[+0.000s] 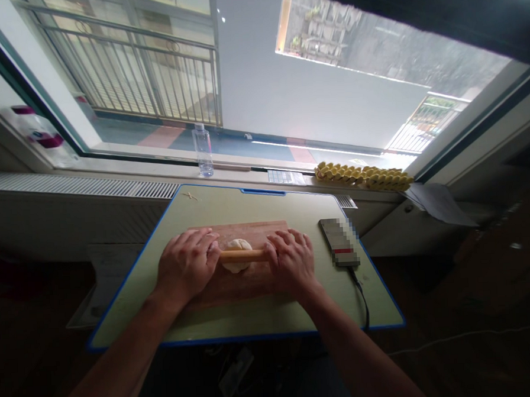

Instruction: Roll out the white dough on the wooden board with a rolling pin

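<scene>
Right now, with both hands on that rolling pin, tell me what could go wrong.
1. The dough, lying under the rolling pin, might stick to it and tear.
2. The wooden board could slide on the table if the left hand and right hand push hard; whether anything grips beneath it is hidden.
3. The cable from the phone runs to the table's near edge, so a snag might drag the phone.

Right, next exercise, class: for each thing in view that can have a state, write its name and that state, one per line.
Dough, in one creased lump
Rolling pin, lying across the dough, held at both ends
Left hand, closed on the rolling pin
Right hand, closed on the rolling pin
Board, lying flat under the dough
Phone, lying flat, attached to a cable
Clear bottle, upright
</scene>
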Available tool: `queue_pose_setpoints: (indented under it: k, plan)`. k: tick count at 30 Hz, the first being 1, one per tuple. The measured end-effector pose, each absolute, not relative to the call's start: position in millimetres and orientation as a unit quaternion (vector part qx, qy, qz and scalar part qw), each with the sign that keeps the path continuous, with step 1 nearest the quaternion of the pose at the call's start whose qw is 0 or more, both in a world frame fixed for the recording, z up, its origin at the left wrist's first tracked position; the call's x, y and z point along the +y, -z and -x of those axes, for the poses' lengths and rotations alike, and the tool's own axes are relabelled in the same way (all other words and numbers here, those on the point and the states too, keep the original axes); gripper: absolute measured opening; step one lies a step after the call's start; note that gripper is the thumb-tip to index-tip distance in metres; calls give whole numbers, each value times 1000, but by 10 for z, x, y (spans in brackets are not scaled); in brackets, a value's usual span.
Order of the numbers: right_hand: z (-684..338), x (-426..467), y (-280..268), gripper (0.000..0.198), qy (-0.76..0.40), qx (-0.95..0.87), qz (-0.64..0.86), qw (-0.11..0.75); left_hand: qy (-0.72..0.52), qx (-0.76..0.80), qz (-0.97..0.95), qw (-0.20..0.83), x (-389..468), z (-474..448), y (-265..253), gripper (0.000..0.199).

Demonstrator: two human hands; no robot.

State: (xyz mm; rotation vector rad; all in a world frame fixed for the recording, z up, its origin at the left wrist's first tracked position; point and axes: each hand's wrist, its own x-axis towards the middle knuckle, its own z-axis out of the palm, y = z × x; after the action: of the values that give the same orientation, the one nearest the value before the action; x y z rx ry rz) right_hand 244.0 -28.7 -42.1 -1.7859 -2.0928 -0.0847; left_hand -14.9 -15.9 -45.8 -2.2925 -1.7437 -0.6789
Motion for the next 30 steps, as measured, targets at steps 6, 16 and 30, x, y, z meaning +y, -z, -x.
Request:
queue_pose_setpoints:
  k: [6, 16, 30]
  plan:
    - [-2419, -173, 314, 35, 29, -748, 639, 174, 203, -603, 769, 69, -6, 166, 470, 49]
    - [-2414, 2, 206, 42, 8, -752, 650, 110, 133, -620, 774, 0, 261, 207, 431, 49]
    - [-2399, 298, 90, 55, -74, -742, 665, 40, -11, -655, 745, -125, 586, 176, 182, 63]
